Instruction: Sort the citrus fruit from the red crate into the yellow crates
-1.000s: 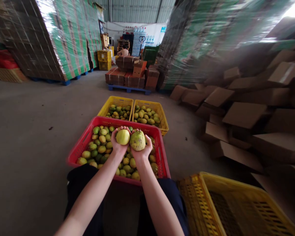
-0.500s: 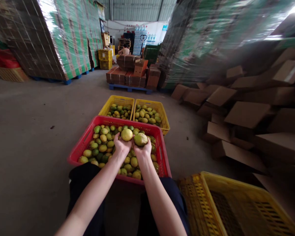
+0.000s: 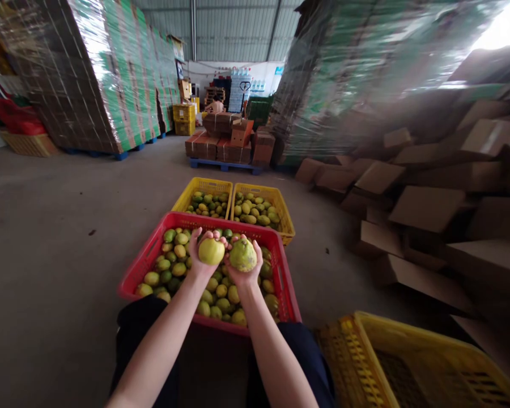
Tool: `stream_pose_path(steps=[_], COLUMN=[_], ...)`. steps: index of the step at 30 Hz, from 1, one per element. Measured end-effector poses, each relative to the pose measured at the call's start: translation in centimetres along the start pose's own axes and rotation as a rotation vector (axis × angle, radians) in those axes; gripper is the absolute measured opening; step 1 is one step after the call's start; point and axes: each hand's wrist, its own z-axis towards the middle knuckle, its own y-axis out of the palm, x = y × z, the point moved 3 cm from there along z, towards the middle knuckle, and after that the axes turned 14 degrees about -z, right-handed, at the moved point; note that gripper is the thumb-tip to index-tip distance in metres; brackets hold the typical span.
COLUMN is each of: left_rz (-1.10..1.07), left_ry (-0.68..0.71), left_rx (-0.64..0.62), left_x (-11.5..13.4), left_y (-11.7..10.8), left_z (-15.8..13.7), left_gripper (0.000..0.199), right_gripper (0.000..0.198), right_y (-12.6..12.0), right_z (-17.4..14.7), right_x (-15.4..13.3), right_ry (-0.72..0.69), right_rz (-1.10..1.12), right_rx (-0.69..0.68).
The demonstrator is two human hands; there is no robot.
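Over the red crate (image 3: 289, 286) I hold up two lemons side by side, one in each palm. My left hand (image 3: 199, 265) is curled around a smooth yellow lemon (image 3: 211, 251). In my right hand (image 3: 245, 276), fingers wrapped behind it, rests a lumpy, greenish lemon (image 3: 242, 255) with blemished skin. Below both hands the crate is full of green and yellow lemons (image 3: 178, 269), partly hidden by my forearms. The hands nearly touch at their inner sides.
Two yellow crates (image 3: 287, 218) with more lemons stand just beyond the red one. At lower right is another yellow crate (image 3: 365, 345). Cardboard boxes (image 3: 425, 209) lie heaped on the right. Farther off are a loaded blue pallet (image 3: 225, 165), wrapped stacks (image 3: 131, 79) and a person (image 3: 215, 106).
Both lemons have been turned in my hands, which sit slightly lower in view and a little farther apart. The fingers now show above the fruit. The camera has tilted up somewhat.
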Motion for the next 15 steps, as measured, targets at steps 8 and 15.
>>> stream_pose_path(steps=[8,15], left_rz=[-0.113,1.092], left_ry=[-0.026,-0.964], left_rx=[0.326,-0.236], left_x=[0.9,-1.5], left_y=[-4.0,-11.5], left_z=[1.0,-9.5], left_gripper=[0.024,0.024], right_gripper=[0.027,0.024], right_y=[-1.6,-5.6], right_z=[-1.0,-5.0], right_x=[-1.8,-7.6], right_ry=[-0.023,-0.064], right_rz=[0.231,0.237], right_rx=[0.286,0.503])
